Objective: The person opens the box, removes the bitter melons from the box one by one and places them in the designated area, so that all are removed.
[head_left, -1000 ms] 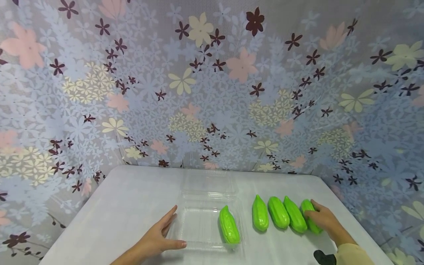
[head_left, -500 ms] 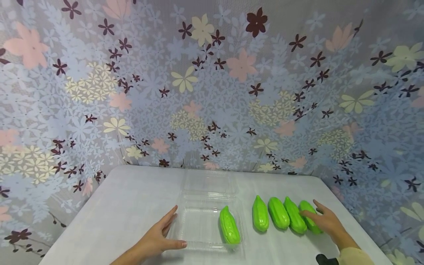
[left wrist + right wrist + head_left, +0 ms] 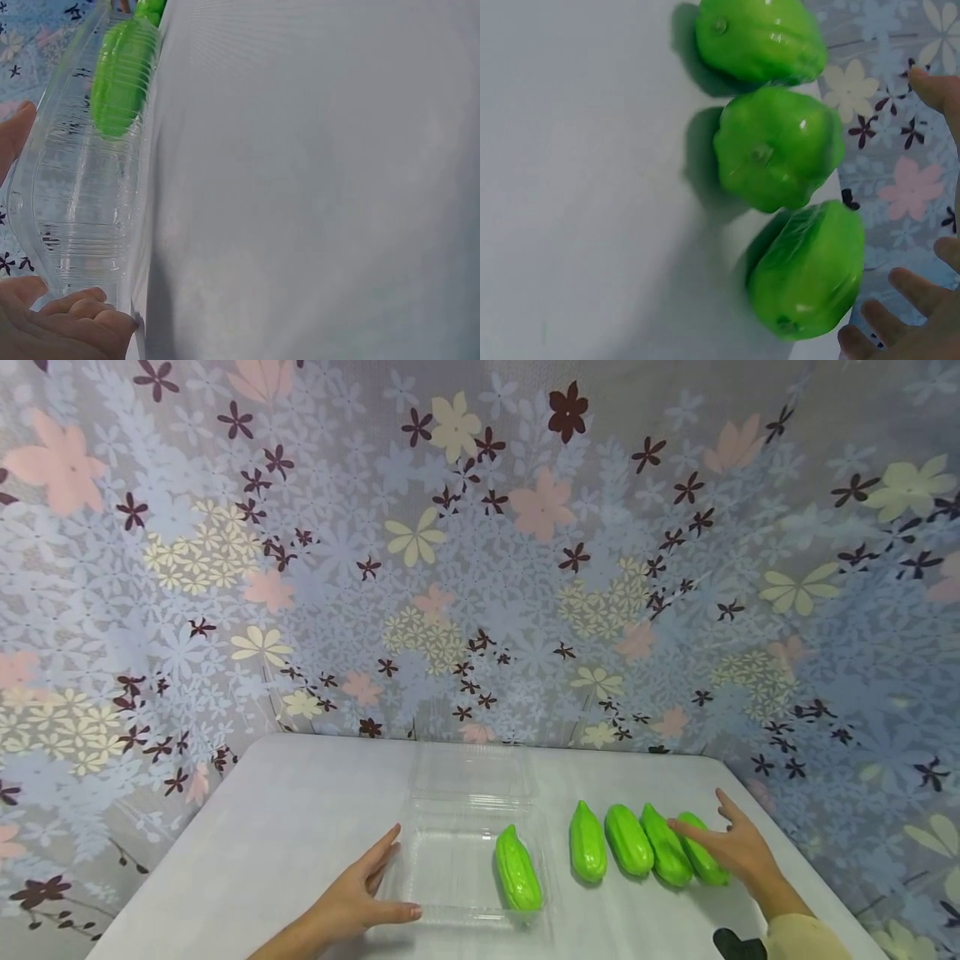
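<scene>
A clear plastic clamshell container (image 3: pixel 450 864) lies opened out, with one glossy, ridged green gourd (image 3: pixel 519 872) at its right side. At its left edge is my left hand (image 3: pixel 348 897), fingers and thumb spread; the left wrist view shows the fingertips (image 3: pixel 94 295) right at the container's end. To the right, several similar gourds (image 3: pixel 588 843) stand in a row on the white table. My right hand (image 3: pixel 742 852) is spread over the rightmost gourd (image 3: pixel 708 864), partly covering it in the head view. In the right wrist view, its fingers (image 3: pixel 919 289) extend beside that gourd (image 3: pixel 806 274), not curled round it.
The container's lid (image 3: pixel 474 772) lies folded back toward the wall. A flower-patterned cloth (image 3: pixel 480 568) hangs behind and around the white table (image 3: pixel 300 802). A dark object (image 3: pixel 738 945) shows by the right sleeve (image 3: pixel 802 937).
My right hand's fingers have come off the rightmost gourd and spread wider, the hand moving slightly up and right. The left hand, the container and the gourds stay as they were.
</scene>
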`<state>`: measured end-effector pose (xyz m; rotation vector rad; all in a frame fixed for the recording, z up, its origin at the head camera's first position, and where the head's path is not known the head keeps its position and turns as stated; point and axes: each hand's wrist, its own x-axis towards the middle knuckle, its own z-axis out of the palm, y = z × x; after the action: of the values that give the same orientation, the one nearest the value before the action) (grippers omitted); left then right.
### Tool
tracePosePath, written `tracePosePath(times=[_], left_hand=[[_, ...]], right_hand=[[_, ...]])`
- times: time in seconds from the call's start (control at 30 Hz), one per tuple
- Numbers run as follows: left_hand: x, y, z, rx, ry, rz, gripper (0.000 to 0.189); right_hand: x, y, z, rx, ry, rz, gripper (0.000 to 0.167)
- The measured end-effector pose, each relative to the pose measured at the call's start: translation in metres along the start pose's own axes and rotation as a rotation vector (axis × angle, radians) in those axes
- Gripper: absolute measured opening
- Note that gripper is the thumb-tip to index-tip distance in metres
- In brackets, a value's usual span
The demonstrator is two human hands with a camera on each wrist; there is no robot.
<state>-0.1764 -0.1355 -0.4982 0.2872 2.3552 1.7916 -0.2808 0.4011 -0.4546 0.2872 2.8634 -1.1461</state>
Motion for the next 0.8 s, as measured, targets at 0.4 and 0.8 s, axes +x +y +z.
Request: tracePosePath(times=[0.4, 0.8], left_hand=[[0.000, 0.002, -0.001, 0.020, 0.014, -0.004, 0.114], [0.002, 0.000, -0.003, 0.024, 0.010, 0.011, 0.115]], right_hand=[[-0.010, -0.036, 0.005, -0.032, 0.048, -0.126, 0.126], [-0.026, -0.081, 0.026, -0.051, -0.009, -0.274, 0.125]])
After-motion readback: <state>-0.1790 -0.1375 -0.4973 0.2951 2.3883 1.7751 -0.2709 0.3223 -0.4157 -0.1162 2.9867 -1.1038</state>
